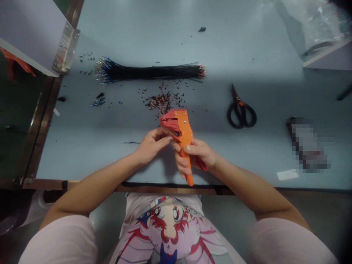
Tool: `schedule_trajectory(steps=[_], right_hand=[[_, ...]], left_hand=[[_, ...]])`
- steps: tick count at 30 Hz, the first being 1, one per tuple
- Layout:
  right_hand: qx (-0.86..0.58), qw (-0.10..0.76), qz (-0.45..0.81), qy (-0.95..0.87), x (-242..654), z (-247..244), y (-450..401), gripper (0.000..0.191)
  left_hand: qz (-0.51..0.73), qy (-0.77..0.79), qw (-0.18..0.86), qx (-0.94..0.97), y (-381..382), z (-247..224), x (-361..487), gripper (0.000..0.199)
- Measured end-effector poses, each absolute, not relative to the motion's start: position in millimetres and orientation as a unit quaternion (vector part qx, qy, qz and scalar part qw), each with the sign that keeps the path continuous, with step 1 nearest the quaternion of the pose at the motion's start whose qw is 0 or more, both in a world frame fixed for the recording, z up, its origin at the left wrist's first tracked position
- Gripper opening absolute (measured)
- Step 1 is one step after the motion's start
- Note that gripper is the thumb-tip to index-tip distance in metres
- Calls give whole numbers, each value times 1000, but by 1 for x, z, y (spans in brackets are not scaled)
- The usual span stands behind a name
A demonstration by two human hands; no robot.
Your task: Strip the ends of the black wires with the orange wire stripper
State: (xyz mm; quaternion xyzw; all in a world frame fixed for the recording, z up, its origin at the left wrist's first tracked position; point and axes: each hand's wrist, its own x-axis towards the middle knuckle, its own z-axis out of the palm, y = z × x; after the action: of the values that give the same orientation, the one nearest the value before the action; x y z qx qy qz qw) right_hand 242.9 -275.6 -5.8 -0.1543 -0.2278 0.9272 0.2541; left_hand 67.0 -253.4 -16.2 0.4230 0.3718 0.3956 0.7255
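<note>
Head view: my right hand (194, 156) grips the orange wire stripper (186, 134), long axis near twelve-to-six; my left hand (152, 146), nearer its red head (174, 114), sits at seven o'clock, fingertips narrowed, contents unclear; black wires (154, 72) lie beyond, at eleven.

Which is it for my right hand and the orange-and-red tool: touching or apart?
Touching. The head view shows the right hand wrapped around the orange-and-red tool, the thumb lying against its orange face with no gap visible.
</note>
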Motion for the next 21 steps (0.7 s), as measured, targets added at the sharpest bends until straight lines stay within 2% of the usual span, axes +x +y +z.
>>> schedule_trajectory(steps=[5,21], right_hand=[[-165,258,925,-226,241,-3,-276,26],[-220,275,908,-226,236,-7,-276,32]], left_hand=[[408,359,730,414,-253,-17,68,17],[375,409,747,367,-252,-17,68,26]])
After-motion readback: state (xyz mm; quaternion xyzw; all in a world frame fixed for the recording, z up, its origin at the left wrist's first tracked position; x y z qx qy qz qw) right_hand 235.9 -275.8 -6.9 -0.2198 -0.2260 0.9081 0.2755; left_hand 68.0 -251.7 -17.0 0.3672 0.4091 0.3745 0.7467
